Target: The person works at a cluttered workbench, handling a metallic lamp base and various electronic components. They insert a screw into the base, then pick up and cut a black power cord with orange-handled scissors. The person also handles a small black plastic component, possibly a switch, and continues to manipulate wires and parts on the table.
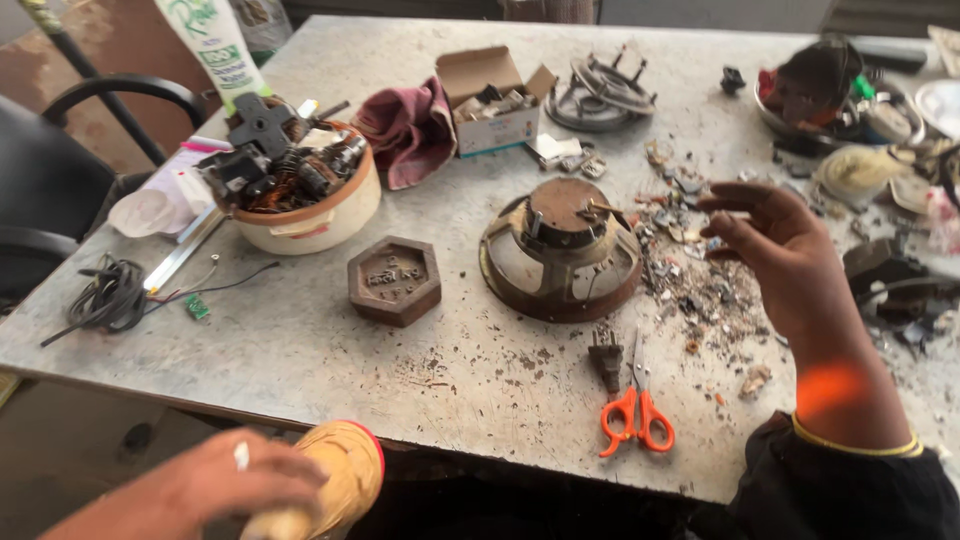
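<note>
**Kid:** Two hands are out. What does each one do?

**Helper:** The left hand (235,480) is down low, in front of the table edge. It is wrapped around a tan roll (335,480) with a red rim. The right hand (775,250) is up over the table (300,340). Its fingers are loosely curled and I see nothing in it.

**Kid:** Where is the rusty round thing?

**Helper:** The round metal speaker frame (560,255) sits in the middle of the table, just left of the right hand, not touching it.

**Kid:** What could go wrong?

**Helper:** I think a sleeve could drag through the crumbs and bits (700,290) under that hand and push them off. The orange scissors (635,415) lie near the front edge, beside a dark plug (605,355). A bump could knock them down. The roll is not over the table, so it would fall to the floor if it slipped.

**Kid:** Is there room to move?

**Helper:** Yes, on the front left, near the six-sided metal block (393,280). The right side and the back are crowded. The bowl of parts (310,205) fills the back left.
</note>
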